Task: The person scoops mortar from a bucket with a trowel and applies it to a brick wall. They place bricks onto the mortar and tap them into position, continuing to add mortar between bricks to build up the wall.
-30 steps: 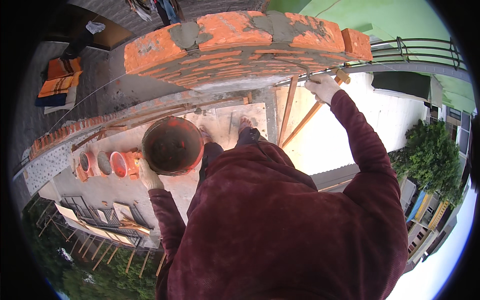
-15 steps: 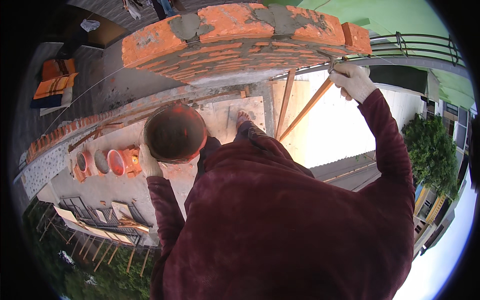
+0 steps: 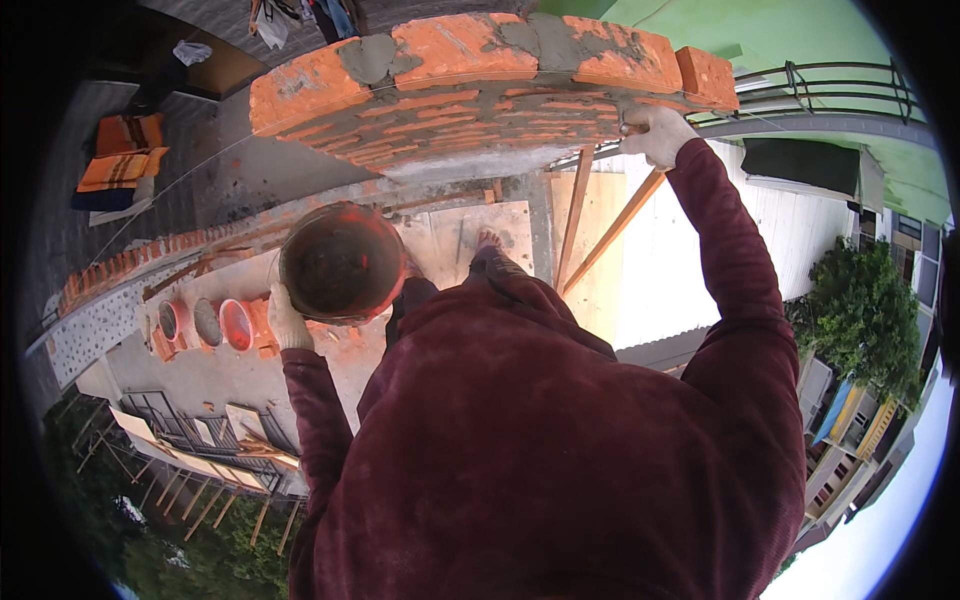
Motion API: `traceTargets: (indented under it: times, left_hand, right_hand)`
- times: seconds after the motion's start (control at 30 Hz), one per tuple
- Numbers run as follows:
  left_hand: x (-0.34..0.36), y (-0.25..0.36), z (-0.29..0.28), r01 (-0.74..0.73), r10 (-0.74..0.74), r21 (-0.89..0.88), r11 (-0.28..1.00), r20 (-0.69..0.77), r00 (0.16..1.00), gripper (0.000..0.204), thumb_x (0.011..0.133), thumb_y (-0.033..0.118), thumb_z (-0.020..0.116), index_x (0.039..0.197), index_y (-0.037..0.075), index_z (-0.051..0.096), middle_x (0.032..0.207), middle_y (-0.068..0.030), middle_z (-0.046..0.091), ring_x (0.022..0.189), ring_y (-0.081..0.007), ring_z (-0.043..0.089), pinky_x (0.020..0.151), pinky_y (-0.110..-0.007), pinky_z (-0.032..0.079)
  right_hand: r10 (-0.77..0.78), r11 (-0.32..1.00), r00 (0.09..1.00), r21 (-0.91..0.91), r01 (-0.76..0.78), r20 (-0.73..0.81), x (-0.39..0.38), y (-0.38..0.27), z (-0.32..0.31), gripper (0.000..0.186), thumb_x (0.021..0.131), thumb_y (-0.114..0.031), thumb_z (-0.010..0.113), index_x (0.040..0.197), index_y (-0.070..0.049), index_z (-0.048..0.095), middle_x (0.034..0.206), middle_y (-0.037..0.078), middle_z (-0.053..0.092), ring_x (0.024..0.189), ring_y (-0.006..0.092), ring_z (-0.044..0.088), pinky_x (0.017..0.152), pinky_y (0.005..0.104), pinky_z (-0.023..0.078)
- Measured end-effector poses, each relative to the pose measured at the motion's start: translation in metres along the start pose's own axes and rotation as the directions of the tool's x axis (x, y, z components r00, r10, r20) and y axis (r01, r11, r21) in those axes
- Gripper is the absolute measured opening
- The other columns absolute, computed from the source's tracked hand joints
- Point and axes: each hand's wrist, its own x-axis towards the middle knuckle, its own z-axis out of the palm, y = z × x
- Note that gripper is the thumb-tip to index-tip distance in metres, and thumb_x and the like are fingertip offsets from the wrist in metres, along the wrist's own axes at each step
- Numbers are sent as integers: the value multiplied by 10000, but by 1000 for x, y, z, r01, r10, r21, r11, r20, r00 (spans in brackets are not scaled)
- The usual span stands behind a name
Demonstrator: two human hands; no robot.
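Observation:
My left hand point(image 3: 289, 322), in a pale work glove, grips the side of a reddish bucket point(image 3: 385, 262) whose inside is coated with grey mortar. The bucket is held up beside my legs, its mouth facing up. My right hand point(image 3: 661, 137), also gloved, is closed round a trowel point(image 3: 633, 129) at the right part of the brick wall point(image 3: 465, 52). Only a short piece of the trowel shows; the fingers and wall hide the rest. Fresh grey mortar fills joints between the orange top bricks and smears the wall's face. A single brick point(image 3: 708, 76) sits at the right end.
A taut string point(image 3: 205, 158) runs along the wall. Small buckets point(image 3: 236, 325) stand on the left floor among bricks. Slanted wooden braces point(image 3: 612, 232) stand below the wall, beside a bright drop to the right. Metal bars point(image 3: 830, 90) lie past the wall's right end.
My right hand has moved left along the wall face with the trowel, and its arm has drawn inward. My left hand and the bucket have shifted slightly left.

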Motion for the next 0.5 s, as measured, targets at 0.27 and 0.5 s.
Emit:
traceTargets:
  times: [0.27,0.5]
  left_hand:
    - [-7,-30,-16,-1,2,79,997,-12,1000,469,1103,403,512,1268,-8,666,1193,-19,675,1050,-117,605,914,-289,501]
    - [-4,-28,-17,34,-35,25,999,44,998,499,1096,421,521,1272,-25,660,1197,-47,685,1056,-132,619,916,-297,505]
  right_hand:
    - [-275,958,947,-131,255,-168,-51,24,-6,318,834,-213,739,1080,-20,687,778,80,607,740,228,631,703,373,509]
    - [-244,934,944,-314,168,-221,-7,32,9,322,837,-296,694,1057,-62,720,887,167,700,858,355,676,787,448,521]
